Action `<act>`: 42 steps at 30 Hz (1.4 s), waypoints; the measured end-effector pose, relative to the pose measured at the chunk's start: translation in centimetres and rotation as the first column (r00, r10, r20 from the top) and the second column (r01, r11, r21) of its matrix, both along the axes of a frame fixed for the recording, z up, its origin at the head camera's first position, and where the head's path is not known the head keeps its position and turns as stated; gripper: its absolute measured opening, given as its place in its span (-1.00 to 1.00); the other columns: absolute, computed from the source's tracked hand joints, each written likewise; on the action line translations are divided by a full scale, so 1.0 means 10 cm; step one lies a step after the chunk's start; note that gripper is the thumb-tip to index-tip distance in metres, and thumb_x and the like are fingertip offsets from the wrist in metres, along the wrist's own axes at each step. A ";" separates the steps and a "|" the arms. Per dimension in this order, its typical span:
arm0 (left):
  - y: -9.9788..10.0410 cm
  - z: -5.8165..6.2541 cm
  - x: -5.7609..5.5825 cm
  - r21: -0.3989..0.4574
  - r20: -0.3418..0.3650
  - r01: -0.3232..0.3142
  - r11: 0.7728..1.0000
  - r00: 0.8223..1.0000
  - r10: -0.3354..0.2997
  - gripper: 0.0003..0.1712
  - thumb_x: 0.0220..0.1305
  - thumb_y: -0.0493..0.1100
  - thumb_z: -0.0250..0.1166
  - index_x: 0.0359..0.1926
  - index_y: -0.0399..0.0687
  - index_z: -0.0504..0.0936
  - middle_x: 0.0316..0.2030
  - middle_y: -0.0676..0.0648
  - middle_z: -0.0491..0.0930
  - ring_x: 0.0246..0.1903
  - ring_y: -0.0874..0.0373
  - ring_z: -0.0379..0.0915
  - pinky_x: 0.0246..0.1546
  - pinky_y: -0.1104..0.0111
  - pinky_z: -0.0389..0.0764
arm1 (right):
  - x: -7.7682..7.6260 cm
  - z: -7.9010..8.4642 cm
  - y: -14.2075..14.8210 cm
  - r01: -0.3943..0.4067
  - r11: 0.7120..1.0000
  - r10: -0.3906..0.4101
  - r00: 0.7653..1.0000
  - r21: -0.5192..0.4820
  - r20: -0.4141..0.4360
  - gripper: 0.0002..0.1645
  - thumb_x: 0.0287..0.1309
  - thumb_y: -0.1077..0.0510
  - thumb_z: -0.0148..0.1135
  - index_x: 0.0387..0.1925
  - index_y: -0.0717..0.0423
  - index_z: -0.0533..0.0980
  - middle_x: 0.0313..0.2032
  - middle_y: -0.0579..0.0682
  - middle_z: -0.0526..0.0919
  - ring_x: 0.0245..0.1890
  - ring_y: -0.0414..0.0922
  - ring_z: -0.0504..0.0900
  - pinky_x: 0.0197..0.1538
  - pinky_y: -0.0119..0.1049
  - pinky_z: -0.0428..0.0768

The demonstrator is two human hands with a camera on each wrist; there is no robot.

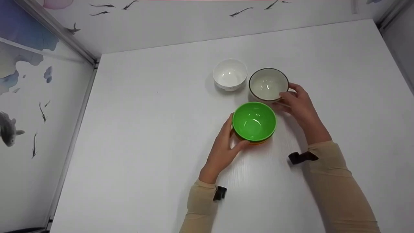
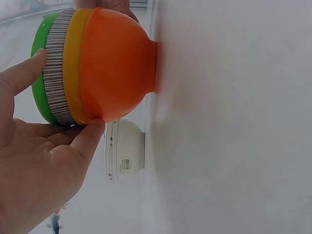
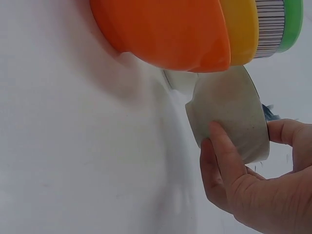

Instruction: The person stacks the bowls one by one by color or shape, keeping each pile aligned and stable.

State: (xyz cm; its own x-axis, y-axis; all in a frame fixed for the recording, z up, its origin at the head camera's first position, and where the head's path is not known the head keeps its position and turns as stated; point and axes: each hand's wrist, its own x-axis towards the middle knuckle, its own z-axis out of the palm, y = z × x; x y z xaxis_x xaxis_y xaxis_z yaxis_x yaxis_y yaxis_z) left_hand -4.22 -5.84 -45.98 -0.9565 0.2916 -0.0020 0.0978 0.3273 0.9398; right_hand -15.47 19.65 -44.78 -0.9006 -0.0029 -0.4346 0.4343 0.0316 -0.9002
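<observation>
A stack of nested bowls stands on the table, a green bowl (image 1: 254, 121) on top. Below it come a black-and-white striped bowl (image 2: 54, 83), a yellow bowl (image 2: 72, 63) and an orange bowl (image 2: 114, 63) at the bottom. My left hand (image 1: 223, 149) grips this stack from its left side, thumb at the green rim. Just behind, my right hand (image 1: 300, 103) holds a cream bowl (image 1: 268, 82) with a dark rim, thumb at the rim and fingers along its outside. That bowl looks tilted in the right wrist view.
A white bowl (image 1: 229, 72) with a small patterned band stands upright left of the cream bowl. The white table (image 1: 145, 129) meets a printed back wall (image 1: 181, 22), and another printed panel (image 1: 38, 97) rises along the left edge.
</observation>
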 end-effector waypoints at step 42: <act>0.00 -0.01 0.00 0.005 -0.016 0.002 1.000 1.000 -0.002 0.09 0.29 0.01 0.37 0.58 -0.15 -0.13 0.57 -0.08 0.00 0.56 0.09 -0.05 0.49 0.34 0.26 | 0.08 0.31 -0.02 0.005 0.995 -0.010 0.998 -0.098 -0.055 -0.21 0.38 0.13 0.12 0.51 0.10 0.03 0.13 0.07 0.40 -0.08 -0.20 0.67 0.05 -0.35 0.72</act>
